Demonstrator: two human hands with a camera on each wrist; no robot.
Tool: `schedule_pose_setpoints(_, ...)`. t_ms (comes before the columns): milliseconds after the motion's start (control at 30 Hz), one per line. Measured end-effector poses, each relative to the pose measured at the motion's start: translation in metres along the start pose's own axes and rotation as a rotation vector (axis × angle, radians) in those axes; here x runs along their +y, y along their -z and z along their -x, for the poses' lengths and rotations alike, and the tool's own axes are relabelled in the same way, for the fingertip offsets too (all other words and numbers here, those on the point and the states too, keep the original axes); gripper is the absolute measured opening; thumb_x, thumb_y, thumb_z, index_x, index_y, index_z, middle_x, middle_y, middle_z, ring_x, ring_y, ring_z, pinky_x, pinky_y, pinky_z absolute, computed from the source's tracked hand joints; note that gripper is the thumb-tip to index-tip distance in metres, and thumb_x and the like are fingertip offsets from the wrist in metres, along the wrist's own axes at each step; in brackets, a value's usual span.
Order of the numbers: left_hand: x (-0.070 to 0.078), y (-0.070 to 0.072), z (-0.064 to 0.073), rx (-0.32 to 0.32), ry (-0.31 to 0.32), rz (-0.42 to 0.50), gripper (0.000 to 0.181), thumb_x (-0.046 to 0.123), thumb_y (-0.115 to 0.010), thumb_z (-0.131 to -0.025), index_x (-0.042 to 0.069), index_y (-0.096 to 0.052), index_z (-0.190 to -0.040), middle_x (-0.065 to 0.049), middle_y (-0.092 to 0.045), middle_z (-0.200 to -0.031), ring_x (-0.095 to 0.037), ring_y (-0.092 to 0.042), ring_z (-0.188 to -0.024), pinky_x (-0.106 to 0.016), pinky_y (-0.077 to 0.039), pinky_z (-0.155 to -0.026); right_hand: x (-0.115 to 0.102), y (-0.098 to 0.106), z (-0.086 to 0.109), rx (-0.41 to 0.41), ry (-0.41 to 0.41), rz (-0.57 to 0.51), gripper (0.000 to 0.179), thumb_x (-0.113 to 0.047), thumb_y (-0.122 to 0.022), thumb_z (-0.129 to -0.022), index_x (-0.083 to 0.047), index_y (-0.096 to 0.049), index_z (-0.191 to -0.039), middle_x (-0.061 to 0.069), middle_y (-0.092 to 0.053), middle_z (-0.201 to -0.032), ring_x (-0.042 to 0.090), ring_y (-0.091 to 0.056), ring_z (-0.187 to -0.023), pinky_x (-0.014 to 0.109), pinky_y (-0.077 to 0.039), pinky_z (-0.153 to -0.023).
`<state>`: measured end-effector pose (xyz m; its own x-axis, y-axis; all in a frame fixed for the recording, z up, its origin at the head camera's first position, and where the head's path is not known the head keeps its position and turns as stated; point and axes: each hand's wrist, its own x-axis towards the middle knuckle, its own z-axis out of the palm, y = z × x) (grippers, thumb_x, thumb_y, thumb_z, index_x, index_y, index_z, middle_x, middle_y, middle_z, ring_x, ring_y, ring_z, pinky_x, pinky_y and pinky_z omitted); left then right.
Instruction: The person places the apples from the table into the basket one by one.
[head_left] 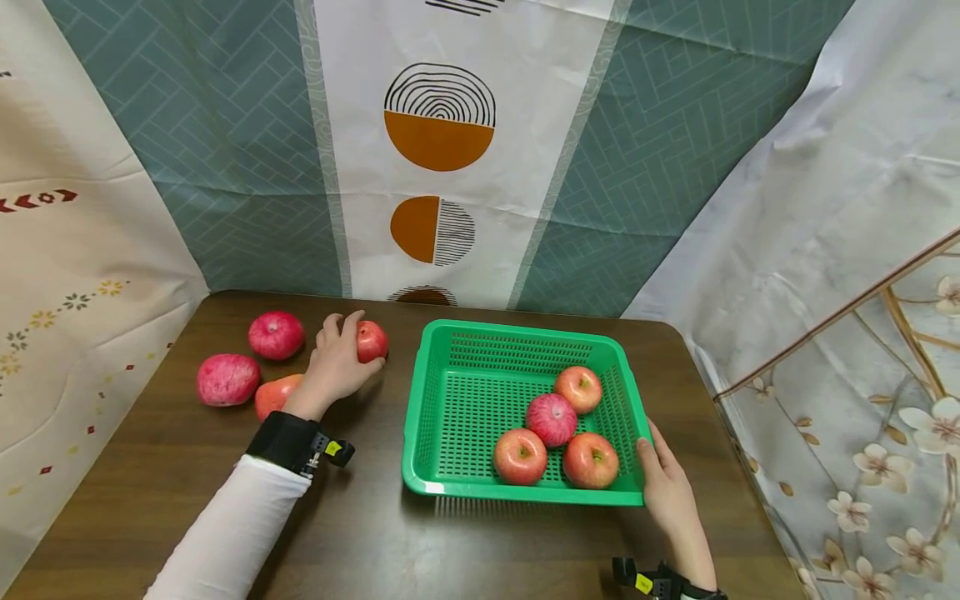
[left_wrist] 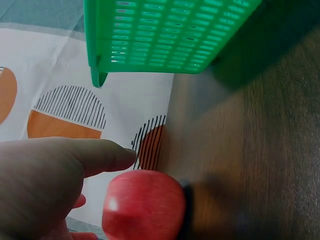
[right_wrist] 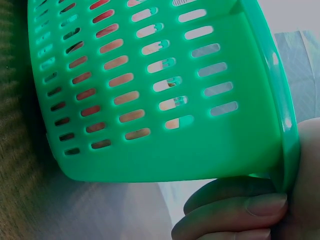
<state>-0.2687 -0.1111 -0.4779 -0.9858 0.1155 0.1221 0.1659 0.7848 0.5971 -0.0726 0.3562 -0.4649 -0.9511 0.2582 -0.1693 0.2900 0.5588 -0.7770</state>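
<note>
My left hand [head_left: 339, 360] reaches round the left side of a red apple [head_left: 372, 341] at the back of the table. In the left wrist view the thumb is straight, apart from the apple [left_wrist: 144, 206]; the other fingers are mostly hidden. A green perforated plastic basket [head_left: 517, 493] stands right of centre, and my right hand [head_left: 667, 479] grips its right front corner. The right wrist view has the fingers [right_wrist: 240, 212] curled under the rim. Inside the basket lie three apples [head_left: 590, 461] and a darker pink striped fruit [head_left: 551, 419].
Two pink-red fruits [head_left: 228, 379] lie on the brown table [head_left: 420, 550] at the left. An orange-red fruit [head_left: 276, 395] beside them is partly hidden by my left wrist. Patterned cloth [head_left: 442, 283] hangs behind the table's back edge.
</note>
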Motion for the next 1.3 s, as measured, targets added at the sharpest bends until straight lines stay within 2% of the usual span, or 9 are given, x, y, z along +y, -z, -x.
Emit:
schedule_pose_setpoints(200,-0.002,-0.006,-0.012,-0.024,0.015,-0.018,0.088,0.030,-0.076,-0.080,0.004,-0.029,-0.150,-0.031,-0.021,-0.146,-0.051,-0.025,-0.127,-0.070,-0.035,-0.092,0.000,0.000,0.000,0.003,-0.003,0.001,0.060,-0.051,-0.026,-0.107,-0.025,-0.013,-0.160,0.023,-0.037,-0.146,0.038,-0.045,-0.115,0.056,-0.038,-0.091)
schedule_pose_setpoints(367,-0.001,-0.011,-0.024,-0.068,0.016,-0.055,0.087,0.031,-0.076,-0.081,0.003,-0.031,-0.149,-0.033,-0.025,-0.143,-0.051,-0.027,-0.126,-0.070,-0.035,-0.093,0.001,-0.001,0.000,0.009,-0.012,0.002,0.061,-0.052,-0.026,-0.107,-0.025,-0.013,-0.160,0.023,-0.036,-0.148,0.038,-0.043,-0.116,0.057,-0.037,-0.092)
schedule_pose_setpoints(533,-0.002,-0.018,-0.031,-0.098,0.037,-0.118,0.077,0.029,-0.073,-0.081,0.001,-0.037,-0.142,-0.032,-0.036,-0.132,-0.049,-0.035,-0.118,-0.066,-0.043,-0.086,0.001,-0.001,-0.001,0.004,-0.009,0.016,0.060,-0.051,-0.025,-0.107,-0.025,-0.012,-0.160,0.024,-0.036,-0.148,0.038,-0.045,-0.114,0.055,-0.038,-0.091)
schedule_pose_setpoints(733,-0.001,-0.023,-0.037,-0.069,0.074,-0.153,0.070,0.025,-0.078,-0.072,0.005,-0.041,-0.128,-0.029,-0.044,-0.116,-0.048,-0.044,-0.105,-0.062,-0.050,-0.074,0.000,0.000,-0.001,0.008,-0.010,0.025,0.060,-0.051,-0.026,-0.107,-0.025,-0.013,-0.160,0.023,-0.042,-0.142,0.036,-0.049,-0.108,0.048,-0.040,-0.085)
schedule_pose_setpoints(867,-0.001,-0.022,-0.040,-0.067,0.094,-0.164,0.074,0.027,-0.082,-0.067,0.005,-0.039,-0.123,-0.029,-0.046,-0.108,-0.048,-0.048,-0.096,-0.062,-0.050,-0.073,0.000,-0.001,-0.001,0.011,-0.005,0.025,0.060,-0.051,-0.026,-0.107,-0.026,-0.013,-0.160,0.023,-0.044,-0.141,0.035,-0.050,-0.107,0.046,-0.041,-0.083)
schedule_pose_setpoints(1100,-0.003,-0.022,-0.039,-0.078,0.088,-0.205,0.079,0.028,-0.083,-0.067,0.005,-0.041,-0.129,-0.029,-0.043,-0.114,-0.049,-0.047,-0.100,-0.064,-0.049,-0.075,-0.001,-0.001,-0.001,0.009,-0.004,0.020,0.060,-0.052,-0.026,-0.107,-0.026,-0.013,-0.160,0.023,-0.041,-0.144,0.036,-0.048,-0.111,0.050,-0.040,-0.087)
schedule_pose_setpoints(1300,-0.005,-0.024,-0.040,-0.079,0.067,-0.219,0.074,0.029,-0.082,-0.069,0.007,-0.045,-0.128,-0.027,-0.043,-0.113,-0.047,-0.046,-0.100,-0.063,-0.049,-0.074,0.000,-0.001,0.000,0.009,-0.010,0.009,0.060,-0.050,-0.027,-0.107,-0.026,-0.012,-0.160,0.023,-0.038,-0.146,0.037,-0.046,-0.114,0.053,-0.039,-0.090)
